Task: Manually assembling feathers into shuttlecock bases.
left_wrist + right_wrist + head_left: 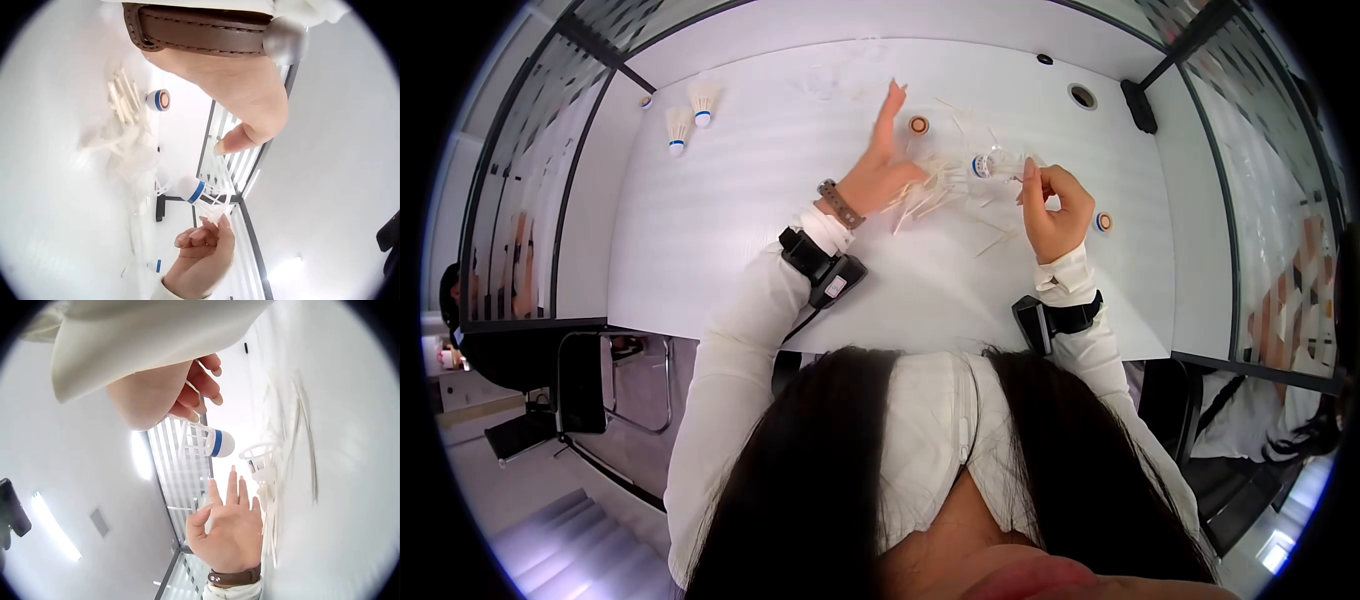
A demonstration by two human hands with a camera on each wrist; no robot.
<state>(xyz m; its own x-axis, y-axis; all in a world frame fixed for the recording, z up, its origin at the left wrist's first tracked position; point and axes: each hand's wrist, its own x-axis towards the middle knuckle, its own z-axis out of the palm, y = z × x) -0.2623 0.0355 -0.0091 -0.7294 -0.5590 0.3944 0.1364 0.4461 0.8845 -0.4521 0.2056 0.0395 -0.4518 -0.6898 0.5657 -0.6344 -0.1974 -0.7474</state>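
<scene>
My right hand (1058,210) pinches a stripped shuttlecock (982,166) by its bare white shafts, its blue-banded head pointing left. In the right wrist view, that shuttlecock (219,444) hangs from my curled fingertips (216,398). Across from it, my left hand (878,178) is held with its fingers straight and nothing in its grip. In the right wrist view, the left palm (231,534) faces the shuttlecock. Beneath and between the hands lies a loose heap of pale feather shafts (920,200). A blue-banded shuttlecock head (161,100) sits beside the heap in the left wrist view.
Two whole shuttlecocks (702,100) stand at the back left, with a small loose head (646,102) near the wall. Another loose head (1104,221) lies right of my right hand. White fluff (840,80) is scattered at the back. Low panels (1190,220) border the table.
</scene>
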